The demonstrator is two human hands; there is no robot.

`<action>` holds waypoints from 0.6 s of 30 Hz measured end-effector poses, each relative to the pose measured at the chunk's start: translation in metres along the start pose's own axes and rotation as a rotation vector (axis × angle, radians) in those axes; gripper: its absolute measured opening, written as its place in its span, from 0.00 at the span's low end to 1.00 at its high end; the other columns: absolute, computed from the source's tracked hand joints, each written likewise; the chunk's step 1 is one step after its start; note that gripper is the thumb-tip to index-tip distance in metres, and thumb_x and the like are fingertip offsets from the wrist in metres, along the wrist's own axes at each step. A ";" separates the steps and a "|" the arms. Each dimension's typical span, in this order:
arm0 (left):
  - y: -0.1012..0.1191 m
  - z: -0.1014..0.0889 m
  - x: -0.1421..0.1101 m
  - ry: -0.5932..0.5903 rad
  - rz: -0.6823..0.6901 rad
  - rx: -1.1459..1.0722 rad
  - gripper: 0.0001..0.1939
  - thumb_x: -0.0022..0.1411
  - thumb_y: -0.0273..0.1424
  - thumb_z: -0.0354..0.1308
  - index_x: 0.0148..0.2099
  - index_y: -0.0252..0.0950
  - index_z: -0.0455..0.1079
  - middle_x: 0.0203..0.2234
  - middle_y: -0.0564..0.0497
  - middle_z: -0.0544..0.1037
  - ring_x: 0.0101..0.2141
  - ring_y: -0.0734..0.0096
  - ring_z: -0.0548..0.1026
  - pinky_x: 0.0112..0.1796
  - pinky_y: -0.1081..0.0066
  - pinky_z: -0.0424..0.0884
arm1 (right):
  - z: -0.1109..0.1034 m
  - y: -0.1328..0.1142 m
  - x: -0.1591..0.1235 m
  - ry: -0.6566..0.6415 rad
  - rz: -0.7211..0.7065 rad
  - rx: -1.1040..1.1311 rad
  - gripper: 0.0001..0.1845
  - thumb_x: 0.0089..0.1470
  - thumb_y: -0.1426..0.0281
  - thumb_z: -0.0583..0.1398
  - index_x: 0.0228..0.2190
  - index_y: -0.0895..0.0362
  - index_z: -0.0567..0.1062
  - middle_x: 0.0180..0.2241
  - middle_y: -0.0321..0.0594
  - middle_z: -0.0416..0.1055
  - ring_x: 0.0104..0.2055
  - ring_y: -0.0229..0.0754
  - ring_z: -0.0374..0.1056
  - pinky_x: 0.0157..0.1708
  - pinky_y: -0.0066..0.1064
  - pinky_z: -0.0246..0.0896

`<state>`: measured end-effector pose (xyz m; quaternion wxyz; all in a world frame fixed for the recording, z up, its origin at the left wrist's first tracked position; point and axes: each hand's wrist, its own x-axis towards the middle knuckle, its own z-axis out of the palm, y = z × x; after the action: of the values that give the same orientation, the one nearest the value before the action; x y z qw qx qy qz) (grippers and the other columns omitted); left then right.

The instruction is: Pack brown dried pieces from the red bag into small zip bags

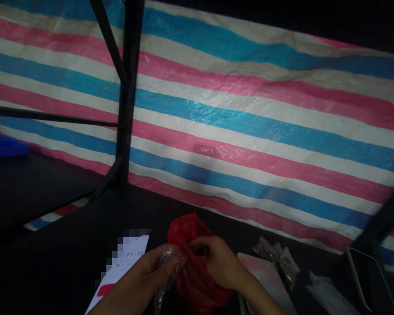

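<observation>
In the head view a thin, translucent red bag (197, 284) stands crumpled at the bottom middle of the dark table, its mouth towards the far side. My left hand (154, 267) is closed on a crinkled clear plastic bag (164, 288) and rests against the red bag's left side. What the clear bag contains, if anything, I cannot make out. From the right, my right hand (216, 258) reaches to the mouth of the red bag, its fingers curled and closed on the thin material. Some of its fingertips are hidden in the folds.
A white printed sheet (131, 258) lies left of my hands. To the right are a pale flat object (265, 275), several small clear packets (287, 264), a clear plastic bag (328, 291) and a phone-like dark slab (369, 280). A black post (126, 96) and striped sheeting (249, 113) stand behind.
</observation>
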<state>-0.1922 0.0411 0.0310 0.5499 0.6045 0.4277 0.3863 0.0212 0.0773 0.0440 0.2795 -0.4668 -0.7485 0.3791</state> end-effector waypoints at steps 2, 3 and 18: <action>0.001 -0.002 -0.001 -0.028 0.054 0.058 0.21 0.68 0.52 0.58 0.48 0.41 0.78 0.39 0.51 0.84 0.41 0.62 0.79 0.45 0.68 0.74 | -0.004 0.000 -0.004 0.023 0.011 0.073 0.21 0.44 0.80 0.61 0.40 0.57 0.85 0.44 0.43 0.85 0.48 0.49 0.81 0.48 0.34 0.72; 0.002 -0.002 -0.001 -0.007 0.077 0.080 0.19 0.69 0.49 0.58 0.49 0.42 0.77 0.42 0.51 0.84 0.45 0.62 0.80 0.48 0.68 0.74 | -0.007 -0.001 -0.006 0.035 0.015 0.099 0.22 0.43 0.80 0.61 0.40 0.57 0.84 0.44 0.43 0.85 0.48 0.49 0.81 0.49 0.35 0.72; -0.042 0.056 0.043 0.425 0.382 0.247 0.22 0.61 0.38 0.58 0.56 0.37 0.72 0.49 0.37 0.79 0.51 0.45 0.78 0.53 0.46 0.75 | -0.037 -0.051 -0.034 0.206 -0.001 -0.209 0.21 0.55 0.79 0.63 0.48 0.50 0.83 0.48 0.39 0.82 0.52 0.48 0.75 0.57 0.40 0.64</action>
<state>-0.1296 0.0639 -0.0168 0.2882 0.6420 0.4554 0.5454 0.0387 0.0440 0.1047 0.3047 -0.5295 -0.7515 0.2490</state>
